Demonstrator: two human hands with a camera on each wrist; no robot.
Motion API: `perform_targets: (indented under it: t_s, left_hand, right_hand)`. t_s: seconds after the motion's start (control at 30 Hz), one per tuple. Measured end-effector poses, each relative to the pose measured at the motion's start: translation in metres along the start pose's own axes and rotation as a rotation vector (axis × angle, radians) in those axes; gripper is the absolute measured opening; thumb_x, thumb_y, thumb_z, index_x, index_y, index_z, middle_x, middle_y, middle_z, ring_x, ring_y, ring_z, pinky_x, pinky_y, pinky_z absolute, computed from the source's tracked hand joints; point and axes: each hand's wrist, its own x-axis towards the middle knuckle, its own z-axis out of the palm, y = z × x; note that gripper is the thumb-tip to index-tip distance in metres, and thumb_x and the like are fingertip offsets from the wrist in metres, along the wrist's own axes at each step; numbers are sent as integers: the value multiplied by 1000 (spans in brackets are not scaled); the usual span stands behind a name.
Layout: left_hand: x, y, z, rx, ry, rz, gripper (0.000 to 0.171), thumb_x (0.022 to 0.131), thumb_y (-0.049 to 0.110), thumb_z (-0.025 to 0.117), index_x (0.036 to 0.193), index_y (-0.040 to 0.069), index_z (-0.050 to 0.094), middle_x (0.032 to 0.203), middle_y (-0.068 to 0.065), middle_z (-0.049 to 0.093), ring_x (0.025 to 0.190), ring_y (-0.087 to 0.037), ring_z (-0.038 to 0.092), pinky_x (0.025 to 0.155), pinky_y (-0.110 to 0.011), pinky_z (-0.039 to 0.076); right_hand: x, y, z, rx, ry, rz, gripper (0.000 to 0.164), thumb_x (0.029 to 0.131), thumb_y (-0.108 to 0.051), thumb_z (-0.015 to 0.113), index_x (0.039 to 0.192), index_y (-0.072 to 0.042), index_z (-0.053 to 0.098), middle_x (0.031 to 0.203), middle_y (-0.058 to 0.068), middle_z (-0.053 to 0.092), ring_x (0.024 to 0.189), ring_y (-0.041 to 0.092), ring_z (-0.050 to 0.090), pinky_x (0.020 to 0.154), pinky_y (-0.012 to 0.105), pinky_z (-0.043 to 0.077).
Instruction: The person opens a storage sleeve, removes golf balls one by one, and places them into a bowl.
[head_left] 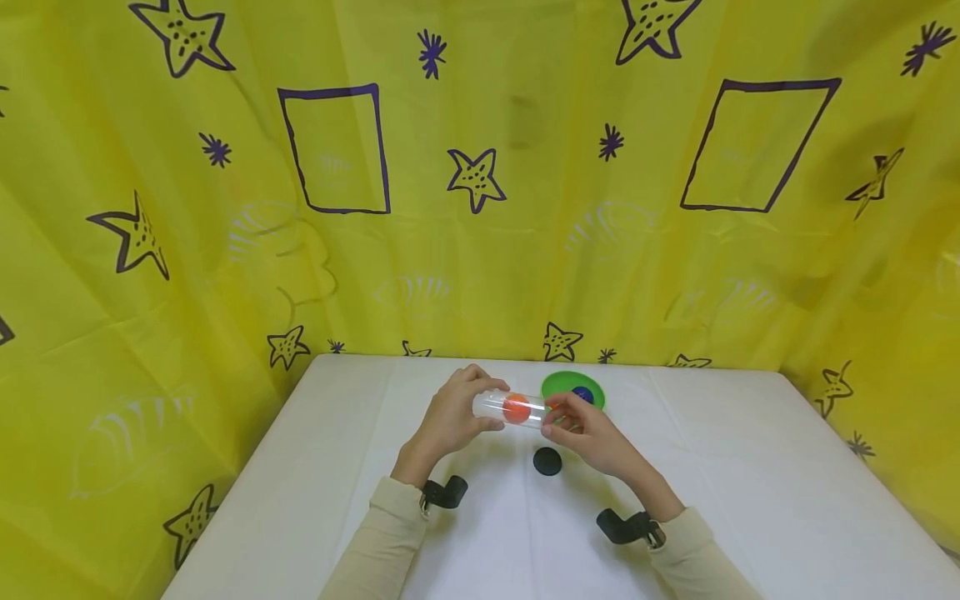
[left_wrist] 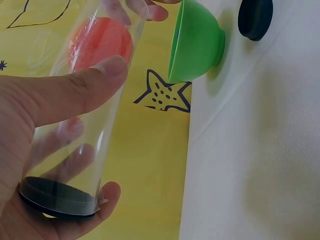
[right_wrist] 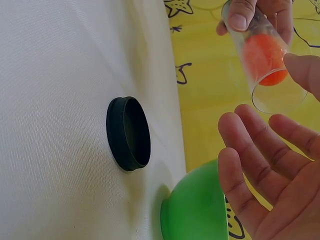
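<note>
My left hand (head_left: 452, 410) grips a clear tube (head_left: 489, 405) that lies nearly level above the table, thumb on one side and fingers behind. An orange-red ball (head_left: 516, 408) is inside the tube. A black cap (left_wrist: 59, 197) closes the end in my left palm, as the left wrist view shows. At the uncapped end is my right hand (head_left: 596, 435), its fingers (right_wrist: 250, 150) loosely extended beside the opening. Its thumb overlaps the tube's rim in the right wrist view; whether it touches I cannot tell. A loose black cap (head_left: 547, 461) lies on the table below the hands.
Behind the right hand stands a green bowl (head_left: 555, 383) with a dark blue ball (head_left: 582, 394) in it. The white-covered table (head_left: 450, 542) reaches back to a yellow curtain (head_left: 525, 267) printed with stars.
</note>
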Motion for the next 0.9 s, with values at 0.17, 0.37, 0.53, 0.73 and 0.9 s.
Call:
perform_targets:
  t_s: [0.17,0.37,0.53,0.73,0.9]
  left_hand:
    - [0,-2,1,14,4,1,47,76,17,92,119,19,74,115,0,63,109,-22,56,88,-40,51]
    - [1,-2,2,12,10,3,46,75,16,92,118,20,74,116,0,63,110,-23,56,89,-42,52]
    - [1,-1,1,10,10,2,46,76,16,91,118,19,74,116,-1,63,109,-23,56,90,-43,52]
    - [1,0,1,26,12,7,45,76,19,91,118,20,74,115,0,64,109,-22,56,91,-42,52]
    - [1,0,2,29,13,12,45,76,19,91,117,19,74,115,0,64,109,-22,56,91,-42,52]
  right_hand:
    - [1,0,0,-7,-4,10,45,98,-26,70,134,-6,54,116,12,68,98,22,62,80,26,55]
    - [-1,-2,-2,-3,12,3,45,97,-28,71,133,-5,55,116,12,68,98,23,63,80,26,56]
    - [-1,-1,-4,20,14,-8,44,97,-26,71,133,-5,56,114,13,69,94,22,65,81,27,56]
    - [0,1,-6,38,5,-1,44,97,-25,71,133,-5,56,113,13,68,91,22,65,81,28,56]
    - [-1,3,-6,45,-15,-6,43,98,-24,71,133,-3,56,114,14,67,91,22,65,83,33,58]
